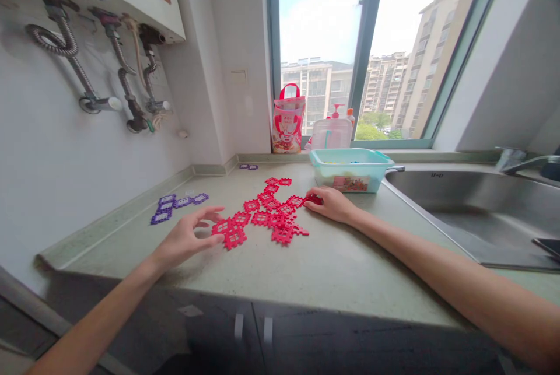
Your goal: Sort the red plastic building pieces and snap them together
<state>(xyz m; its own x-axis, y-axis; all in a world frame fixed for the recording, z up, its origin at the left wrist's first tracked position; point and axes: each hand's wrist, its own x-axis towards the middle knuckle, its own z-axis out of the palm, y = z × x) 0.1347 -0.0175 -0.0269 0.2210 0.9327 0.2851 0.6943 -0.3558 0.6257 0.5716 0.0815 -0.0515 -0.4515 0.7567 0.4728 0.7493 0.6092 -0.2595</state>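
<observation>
Kitchen countertop [332,264], pale green-grey, set under a window [332,19] with apartment blocks outside.

- Red tiles [268,213]: openwork squares, joined into a loose flat sheet at the counter's centre.
- Left hand [186,239]: at 8 o'clock of the sheet, fingers spread apart, tips touching the nearest red square; holds nothing.
- Right hand [333,204]: at 3 o'clock of the sheet, fingers drawn together over the end square. Whether it grips or only presses cannot be told.
- Purple tiles [175,206]: short joined strip at 9 o'clock, well apart from the red.
- Teal tub [350,172]: at 1 o'clock, just beyond the right hand.
- Sink [476,211], steel, at 3 o'clock, with tap [525,162].
- Pink bag [289,121] and pump bottle [336,114]: on the sill at 12 o'clock.
- Flexible pipes [70,54]: on the wall at 10 o'clock.
</observation>
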